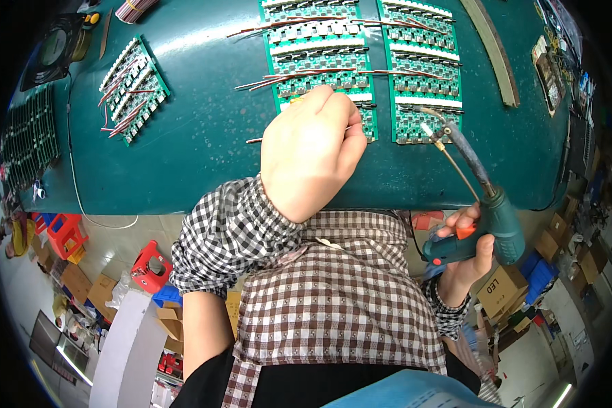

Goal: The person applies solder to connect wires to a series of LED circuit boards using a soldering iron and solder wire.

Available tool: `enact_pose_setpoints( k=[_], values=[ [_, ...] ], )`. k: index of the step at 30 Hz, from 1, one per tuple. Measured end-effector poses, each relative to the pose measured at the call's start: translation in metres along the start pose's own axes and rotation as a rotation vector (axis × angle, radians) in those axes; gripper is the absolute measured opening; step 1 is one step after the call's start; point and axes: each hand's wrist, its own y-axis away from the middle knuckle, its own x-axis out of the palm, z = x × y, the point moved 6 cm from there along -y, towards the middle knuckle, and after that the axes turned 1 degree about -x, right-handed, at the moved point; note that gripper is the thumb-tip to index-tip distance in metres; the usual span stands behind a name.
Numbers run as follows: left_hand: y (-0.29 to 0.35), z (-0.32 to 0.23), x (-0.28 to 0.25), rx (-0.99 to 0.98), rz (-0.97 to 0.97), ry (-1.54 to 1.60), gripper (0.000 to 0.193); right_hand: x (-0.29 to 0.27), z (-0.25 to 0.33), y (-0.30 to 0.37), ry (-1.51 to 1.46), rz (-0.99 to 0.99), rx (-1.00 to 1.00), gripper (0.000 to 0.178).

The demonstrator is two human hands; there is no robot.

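Two hands (313,149) (484,255), one soldering gun (500,228), three wired boards (134,92) (319,60) (425,61)

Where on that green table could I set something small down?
The table is widely bare between the tilted board and the left panel, and below the curved strip, right of the soldering gun. Crowded: the left panel, partly under the left hand, and the right panel.

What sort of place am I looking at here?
Probably an electronics assembly workshop. Green circuit boards with wires across them lie on a green workbench, the right hand grips a green soldering gun, and cardboard boxes stand around the room.
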Motion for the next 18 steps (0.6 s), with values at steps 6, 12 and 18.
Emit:
enact_pose_setpoints(
  k=[6,12,18],
  values=[
    [0.0,-0.004,0.004,0.032,-0.061,-0.072,0.011,0.009,0.007,0.004,0.054,-0.032,0.004,0.049],
    [0.002,-0.002,0.006,0.028,-0.061,-0.045,0.012,0.017,0.009,0.008,0.16,-0.004,-0.008,0.042],
    [0.0,-0.003,0.005,0.037,-0.075,-0.051,0.012,0.02,0.005,0.013,0.206,0.029,-0.006,0.04]
  ],
)
